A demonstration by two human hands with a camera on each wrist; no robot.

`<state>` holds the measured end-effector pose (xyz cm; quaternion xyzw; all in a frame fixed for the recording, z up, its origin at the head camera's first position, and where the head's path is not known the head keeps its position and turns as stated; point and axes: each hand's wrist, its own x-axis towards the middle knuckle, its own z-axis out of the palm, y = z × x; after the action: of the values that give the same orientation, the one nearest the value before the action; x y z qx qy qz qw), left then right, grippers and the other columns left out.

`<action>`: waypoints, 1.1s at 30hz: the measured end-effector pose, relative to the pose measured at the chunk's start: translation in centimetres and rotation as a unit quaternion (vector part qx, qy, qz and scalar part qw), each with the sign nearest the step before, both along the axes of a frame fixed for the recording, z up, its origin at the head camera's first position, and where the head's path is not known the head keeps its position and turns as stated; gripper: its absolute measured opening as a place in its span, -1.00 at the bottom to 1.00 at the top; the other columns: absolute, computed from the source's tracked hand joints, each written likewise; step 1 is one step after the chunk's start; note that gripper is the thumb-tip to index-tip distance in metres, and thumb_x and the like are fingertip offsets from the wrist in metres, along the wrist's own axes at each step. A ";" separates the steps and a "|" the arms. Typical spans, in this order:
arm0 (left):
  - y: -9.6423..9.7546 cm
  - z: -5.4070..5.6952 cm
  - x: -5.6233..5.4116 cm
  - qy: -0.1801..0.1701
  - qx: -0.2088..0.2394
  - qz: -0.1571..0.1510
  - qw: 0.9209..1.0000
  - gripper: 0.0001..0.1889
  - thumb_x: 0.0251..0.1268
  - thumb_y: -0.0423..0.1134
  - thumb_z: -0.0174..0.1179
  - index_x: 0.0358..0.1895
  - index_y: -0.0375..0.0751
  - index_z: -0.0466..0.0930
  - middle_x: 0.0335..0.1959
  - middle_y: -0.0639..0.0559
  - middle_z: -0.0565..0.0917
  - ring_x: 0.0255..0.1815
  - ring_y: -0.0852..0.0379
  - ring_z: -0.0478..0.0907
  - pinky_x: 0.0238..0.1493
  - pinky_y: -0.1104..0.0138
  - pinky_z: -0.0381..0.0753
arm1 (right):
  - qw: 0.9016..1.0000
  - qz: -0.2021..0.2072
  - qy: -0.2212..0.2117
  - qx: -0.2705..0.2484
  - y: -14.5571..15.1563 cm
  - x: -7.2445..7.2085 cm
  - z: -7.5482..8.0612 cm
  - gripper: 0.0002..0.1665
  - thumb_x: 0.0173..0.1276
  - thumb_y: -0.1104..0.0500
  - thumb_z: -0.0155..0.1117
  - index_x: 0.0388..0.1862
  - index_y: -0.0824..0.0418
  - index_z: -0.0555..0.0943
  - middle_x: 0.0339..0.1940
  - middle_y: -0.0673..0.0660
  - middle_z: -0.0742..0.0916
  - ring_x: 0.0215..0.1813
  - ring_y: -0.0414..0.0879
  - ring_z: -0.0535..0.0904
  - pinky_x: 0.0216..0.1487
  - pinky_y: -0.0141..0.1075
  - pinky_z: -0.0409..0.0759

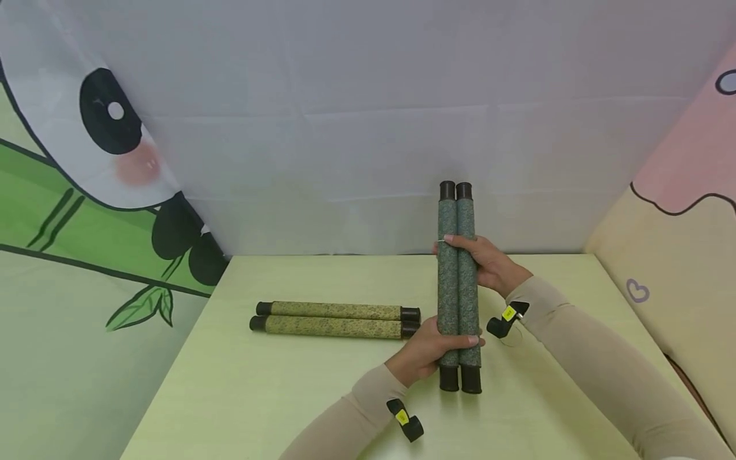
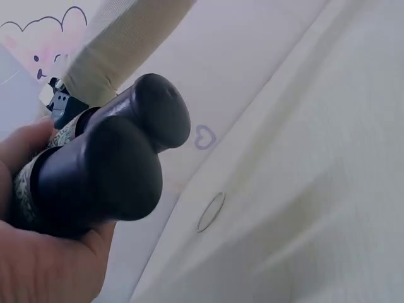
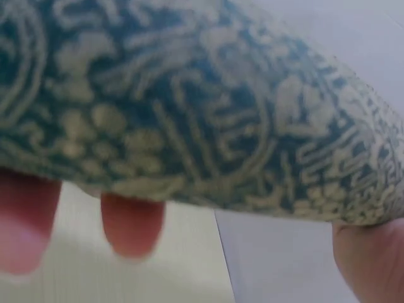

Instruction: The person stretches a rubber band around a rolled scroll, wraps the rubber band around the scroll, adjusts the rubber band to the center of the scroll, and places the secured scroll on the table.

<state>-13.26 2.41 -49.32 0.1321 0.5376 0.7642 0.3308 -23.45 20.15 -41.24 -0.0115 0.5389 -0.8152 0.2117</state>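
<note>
Two blue-green patterned hanging scrolls (image 1: 458,294), rolled up with dark end knobs, stand nearly upright side by side over the table. My left hand (image 1: 425,350) grips both near their lower ends, thumb across the front. Higher up, my right hand (image 1: 490,260) holds the pair from the right side, its thumb over the front beside a thin pale band (image 1: 441,241). In the left wrist view, two dark knobs (image 2: 129,173) point toward the camera. The right wrist view is mostly filled by patterned scroll cloth (image 3: 214,107), with fingertips (image 3: 132,224) showing below it.
Two yellow patterned scrolls (image 1: 333,326) with dark ends lie side by side on the pale table (image 1: 322,390), left of my hands. A thin loop (image 2: 211,212) lies on the tabletop to the right. A white cloth wall (image 1: 345,166) rises behind the table.
</note>
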 end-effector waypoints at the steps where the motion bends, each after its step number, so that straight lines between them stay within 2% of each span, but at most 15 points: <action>1: 0.0 0.0 0.2 0.006 -0.010 0.007 1.000 -0.54 0.31 -0.35 0.37 0.25 -0.22 0.50 0.15 -0.30 0.62 0.05 -0.04 0.68 0.06 0.20 0.65 | 1.000 0.002 -0.004 0.000 0.1 0.0 0.0 -0.33 0.60 0.07 0.17 0.51 0.33 0.21 -0.03 0.10 0.77 0.03 -0.06 0.67 -0.05 -0.12 0.64; 5: 0.1 0.2 0.5 0.025 -0.048 0.035 0.998 -0.51 0.24 -0.32 0.44 0.21 -0.25 0.51 0.04 -0.11 0.64 -0.02 0.02 0.66 0.00 0.19 0.68 | 1.000 0.026 -0.005 0.006 0.2 -0.3 -0.3 -0.33 0.63 0.06 0.12 0.52 0.33 0.18 0.03 0.12 0.76 0.13 -0.04 0.67 0.01 -0.13 0.64; 8: 0.0 0.5 0.7 0.034 -0.062 0.044 0.997 -0.52 0.23 -0.32 0.45 0.19 -0.27 0.52 0.02 -0.09 0.64 -0.02 0.03 0.65 0.00 0.20 0.67 | 1.000 0.030 0.001 0.007 0.4 -0.8 0.0 -0.31 0.64 0.00 0.07 0.53 0.35 0.17 0.10 0.14 0.73 0.19 -0.03 0.64 0.05 -0.15 0.63; 12: 0.1 0.8 0.6 0.042 -0.072 0.046 0.995 -0.54 0.20 -0.28 0.47 0.15 -0.24 0.55 0.00 -0.07 0.65 -0.04 0.05 0.66 -0.02 0.21 0.67 | 1.000 -0.004 0.003 -0.012 0.4 -1.4 0.9 -0.28 0.61 -0.09 0.12 0.49 0.35 0.25 0.08 0.15 0.72 0.13 -0.05 0.65 0.00 -0.17 0.65; 15: 0.3 0.9 0.6 0.036 -0.066 0.047 0.996 -0.54 0.19 -0.28 0.49 0.13 -0.22 0.55 -0.02 -0.08 0.67 -0.07 0.03 0.68 -0.06 0.20 0.69 | 1.000 -0.023 0.004 -0.007 0.2 -1.5 1.5 -0.34 0.59 -0.07 0.16 0.44 0.30 0.31 0.00 0.12 0.74 0.04 -0.07 0.68 -0.06 -0.17 0.67; 20: 0.2 1.1 0.7 0.022 -0.052 0.053 0.997 -0.52 0.16 -0.31 0.49 0.14 -0.24 0.54 -0.05 -0.14 0.68 -0.12 -0.02 0.71 -0.09 0.18 0.72 | 0.999 -0.031 0.000 0.015 -0.4 -1.1 1.5 -0.44 0.57 0.00 0.21 0.38 0.23 0.36 -0.06 0.09 0.76 -0.01 -0.08 0.69 -0.10 -0.18 0.68; 26: 0.0 1.4 0.6 0.023 -0.059 0.063 0.996 -0.51 0.14 -0.30 0.50 0.13 -0.27 0.54 -0.04 -0.15 0.67 -0.11 -0.02 0.70 -0.09 0.18 0.71 | 1.000 -0.014 0.007 0.015 -0.8 -0.3 0.6 -0.36 0.59 0.02 0.18 0.46 0.30 0.28 -0.03 0.09 0.74 -0.05 -0.07 0.65 -0.11 -0.16 0.65; 29: -0.2 1.6 0.3 0.026 -0.057 0.069 0.996 -0.49 0.14 -0.30 0.49 0.15 -0.27 0.52 -0.04 -0.14 0.66 -0.10 -0.01 0.69 -0.06 0.18 0.70 | 1.000 0.004 0.006 0.025 -1.4 0.3 0.1 -0.36 0.60 0.01 0.16 0.47 0.32 0.28 0.10 0.14 0.70 0.03 -0.06 0.64 -0.06 -0.14 0.64; 33: -0.4 1.6 0.1 0.033 -0.056 0.070 0.995 -0.48 0.17 -0.31 0.47 0.18 -0.29 0.50 -0.05 -0.14 0.65 -0.12 0.00 0.68 -0.06 0.18 0.69 | 1.000 0.002 -0.003 0.022 -2.0 1.0 -0.5 -0.36 0.60 0.02 0.17 0.48 0.28 0.27 0.26 0.17 0.61 0.17 -0.08 0.63 -0.03 -0.13 0.62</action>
<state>-13.17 1.99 -47.73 0.1006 0.5985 0.7492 0.2654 -22.44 18.12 -41.75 -0.0057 0.5560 -0.8030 0.2146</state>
